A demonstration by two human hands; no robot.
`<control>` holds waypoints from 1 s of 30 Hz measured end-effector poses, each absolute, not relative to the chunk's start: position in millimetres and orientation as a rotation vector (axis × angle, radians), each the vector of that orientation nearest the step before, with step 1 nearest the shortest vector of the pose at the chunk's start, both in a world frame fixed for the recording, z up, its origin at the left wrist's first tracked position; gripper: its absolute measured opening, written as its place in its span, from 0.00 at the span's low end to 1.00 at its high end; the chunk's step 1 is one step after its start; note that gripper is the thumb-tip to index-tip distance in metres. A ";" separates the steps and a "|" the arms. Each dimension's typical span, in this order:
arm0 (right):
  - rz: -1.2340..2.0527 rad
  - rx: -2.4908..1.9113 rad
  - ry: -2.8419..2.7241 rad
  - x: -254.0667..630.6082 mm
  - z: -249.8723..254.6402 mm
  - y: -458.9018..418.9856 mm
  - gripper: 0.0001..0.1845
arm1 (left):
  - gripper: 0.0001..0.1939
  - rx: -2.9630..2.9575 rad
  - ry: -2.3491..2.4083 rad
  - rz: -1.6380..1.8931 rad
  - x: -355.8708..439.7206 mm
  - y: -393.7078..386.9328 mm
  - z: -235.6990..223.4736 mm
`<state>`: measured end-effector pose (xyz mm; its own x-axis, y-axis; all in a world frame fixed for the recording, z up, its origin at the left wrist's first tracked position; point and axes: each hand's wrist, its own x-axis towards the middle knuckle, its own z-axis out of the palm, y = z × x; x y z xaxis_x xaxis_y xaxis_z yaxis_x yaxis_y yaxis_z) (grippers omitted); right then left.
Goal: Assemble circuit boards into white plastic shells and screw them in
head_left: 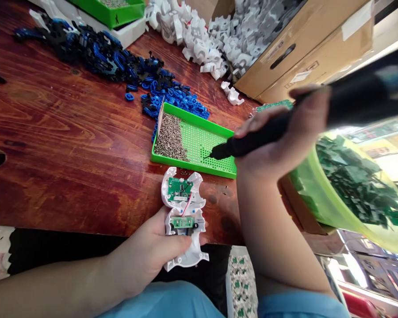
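Note:
My left hand [152, 245] is closed around a white plastic housing [195, 249] at the table's front edge, thumb across its lower part. Inside the housing sit two green circuit boards [179, 190], joined by red and white wires. Wrapped in my right hand [278, 141] is a black electric screwdriver [262, 137], tilted with its thin tip down to the left. That tip is over the perforated part of a green screw tray [208, 170]. Small screws [169, 138] are heaped at the tray's left end.
Blue and black plastic parts [119, 62] lie piled behind the tray. White shells [199, 39] spill near a cardboard box [285, 48]. A yellow-green tub [311, 190] of green pieces stands at right. Another green tray [126, 15] is at back left.

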<state>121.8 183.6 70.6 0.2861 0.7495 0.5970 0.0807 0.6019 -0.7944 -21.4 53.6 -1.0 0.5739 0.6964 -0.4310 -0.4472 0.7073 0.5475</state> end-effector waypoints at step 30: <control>0.429 -0.777 -1.284 131.7 80.2 178.5 0.10 | 0.12 0.290 0.605 0.703 -18.9 52.3 -9.7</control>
<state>131.7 178.5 80.2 0.2550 0.6804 0.6870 0.1303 0.6799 -0.7217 -18.9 52.3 -9.7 0.6032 0.6781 -0.4199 -0.5162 0.7332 0.4426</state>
